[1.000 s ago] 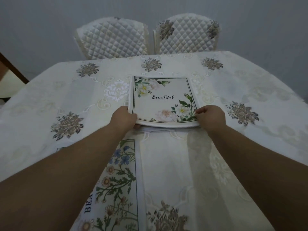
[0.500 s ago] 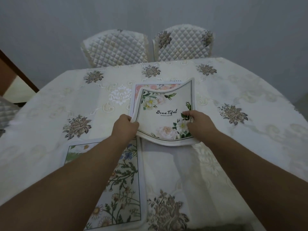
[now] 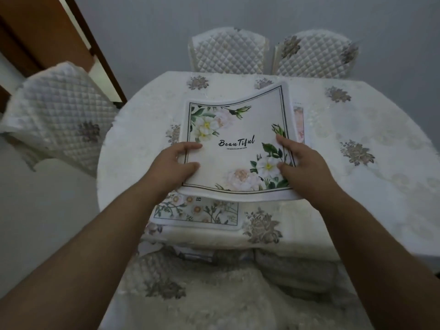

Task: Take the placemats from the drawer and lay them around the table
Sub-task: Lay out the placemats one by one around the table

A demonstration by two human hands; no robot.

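- While both hands are up over the table (image 3: 381, 110), I hold one placemat (image 3: 234, 148) by its two side edges.
- Left hand (image 3: 177, 163): thumb on top of the mat's left border, remaining fingers curled under the edge; closed on the mat.
- Right hand (image 3: 301, 163): thumb and a fingertip pressed on the printed face near the right border, rest of the hand under the edge; closed on the mat.
- Held mat: white, thin dark frame line, white and pink flowers at two corners, word "BeauTiful" in the middle. It sags in the middle and its far right corner curls upward; it is lifted clear of the cloth.
- Second mat (image 3: 197, 211) lies flat on the table near the front edge, just below the held one; green stems and small daisies, partly covered by the held mat.
- Third mat (image 3: 298, 122) shows as a pink-toned strip just beyond the held mat's right edge, lying on the table; most of it is hidden.
- Tablecloth: cream with grey-brown flower motifs.
- Quilted chairs: two (image 3: 228, 53) at the far side, one (image 3: 57, 110) at left.
- Brown wooden panel (image 3: 47, 32) upper left.
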